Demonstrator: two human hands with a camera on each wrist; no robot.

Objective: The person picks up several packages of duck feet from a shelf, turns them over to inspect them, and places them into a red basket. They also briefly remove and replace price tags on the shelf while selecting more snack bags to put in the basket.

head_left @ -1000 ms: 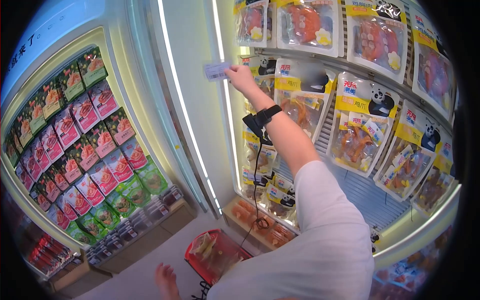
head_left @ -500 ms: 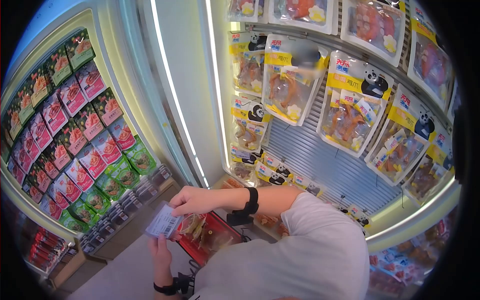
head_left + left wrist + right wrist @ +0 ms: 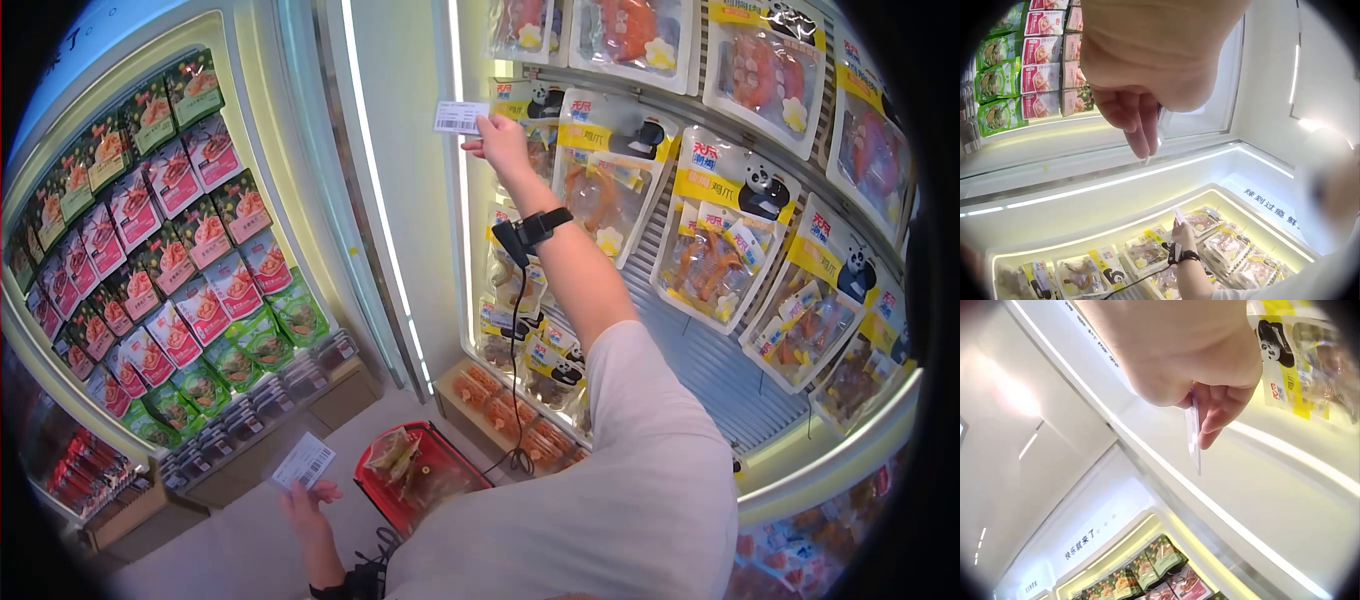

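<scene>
High beyond the red basket (image 3: 380, 505), the right hand (image 3: 505, 148) pinches the upper card (image 3: 461, 117) by its edge – its other fingers curled – near the hanging panda packs (image 3: 715, 230). Left of the basket, the left hand (image 3: 308, 510) pinches the lower card (image 3: 303, 461) (this one, too, shows a printed barcode). Inside the basket lies a clear bag (image 3: 395, 455).

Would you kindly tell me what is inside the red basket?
Clear packaging with yellowish-brown contents lies in the red basket; its near end is hidden by the pale shirt, so anything there is unseen.
</scene>
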